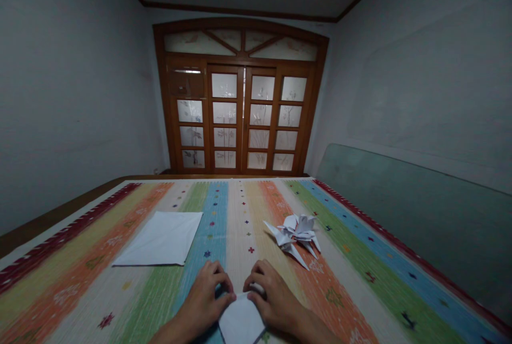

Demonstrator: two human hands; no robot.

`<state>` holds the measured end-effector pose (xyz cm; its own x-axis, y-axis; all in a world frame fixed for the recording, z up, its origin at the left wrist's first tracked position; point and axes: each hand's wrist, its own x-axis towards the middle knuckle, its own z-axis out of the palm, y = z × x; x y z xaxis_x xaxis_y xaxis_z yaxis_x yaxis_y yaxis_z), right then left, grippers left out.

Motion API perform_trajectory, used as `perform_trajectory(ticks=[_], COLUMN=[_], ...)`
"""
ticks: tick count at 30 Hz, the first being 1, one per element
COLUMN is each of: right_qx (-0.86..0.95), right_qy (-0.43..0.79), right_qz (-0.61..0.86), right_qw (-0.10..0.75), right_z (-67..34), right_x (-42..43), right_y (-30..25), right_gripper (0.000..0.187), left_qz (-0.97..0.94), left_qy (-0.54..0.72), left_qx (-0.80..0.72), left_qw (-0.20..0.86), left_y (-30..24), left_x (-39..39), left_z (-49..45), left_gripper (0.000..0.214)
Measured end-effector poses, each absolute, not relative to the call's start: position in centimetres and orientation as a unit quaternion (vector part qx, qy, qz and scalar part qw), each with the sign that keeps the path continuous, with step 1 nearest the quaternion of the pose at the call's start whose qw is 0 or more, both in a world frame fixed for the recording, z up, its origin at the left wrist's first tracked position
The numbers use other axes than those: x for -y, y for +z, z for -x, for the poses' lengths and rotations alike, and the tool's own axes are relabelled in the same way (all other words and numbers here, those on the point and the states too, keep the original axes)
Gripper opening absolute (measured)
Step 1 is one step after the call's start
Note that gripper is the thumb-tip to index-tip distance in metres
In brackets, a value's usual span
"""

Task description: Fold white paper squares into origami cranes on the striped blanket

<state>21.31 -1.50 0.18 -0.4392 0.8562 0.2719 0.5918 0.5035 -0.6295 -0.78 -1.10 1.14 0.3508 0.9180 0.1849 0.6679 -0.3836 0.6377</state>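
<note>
A folded piece of white paper [241, 321] lies on the striped tablecloth near the bottom of the head view, its lower end cut off by the frame. My left hand [210, 296] pinches its upper left edge between thumb and curled fingers. On the opposite side, my right hand [274, 296] grips the upper right edge in the same way, thumb on top. Both thumbs sit close together near the paper's far end. The undersides of the fingers are hidden.
A stack of white square paper [162, 238] lies ahead on the left. Several folded white paper figures [298, 234], like cranes, are heaped ahead on the right. The striped tablecloth [240, 216] covers the table. A pale green panel [400, 200] stands along the right side.
</note>
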Motion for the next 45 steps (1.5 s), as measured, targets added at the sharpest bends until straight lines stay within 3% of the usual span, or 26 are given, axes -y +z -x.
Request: perform_trajectory(ticks=[5,10,15,21,30,45], right_qx=[0.8,0.798,0.799,0.77,0.733,0.672], right_qy=[0.221,0.214,0.215,0.271,0.288,0.319], right_qz=[0.477,0.497,0.492,0.488,0.467,0.421], right_qw=[0.289,0.265,0.269,0.309,0.402,0.519], right_z=[-20.9,-20.9,-20.9,-21.0,-20.9,-21.2], right_x=[1.6,1.6,1.4,1.1,0.6,0.3], right_y=[0.1,-0.1,-0.4,-0.4,-0.1,0.4], right_gripper=[0.014,0.026,0.025,0.017,0.006,0.017], left_qz=[-0.781,-0.788,-0.804,-0.801,-0.74,-0.664], left_qy=[0.272,0.274,0.272,0.284,0.338,0.445], left_qx=[-0.52,-0.51,-0.489,-0.474,-0.477,-0.457], left_qw=[0.214,0.21,0.203,0.23,0.333,0.391], left_y=[0.7,0.8,1.0,0.8,1.9,2.1], left_x=[0.9,1.3,1.7,1.4,1.3,1.5], left_z=[0.7,0.7,0.6,0.8,0.6,0.6], left_gripper=[0.002,0.002,0.008,0.006,0.026,0.02])
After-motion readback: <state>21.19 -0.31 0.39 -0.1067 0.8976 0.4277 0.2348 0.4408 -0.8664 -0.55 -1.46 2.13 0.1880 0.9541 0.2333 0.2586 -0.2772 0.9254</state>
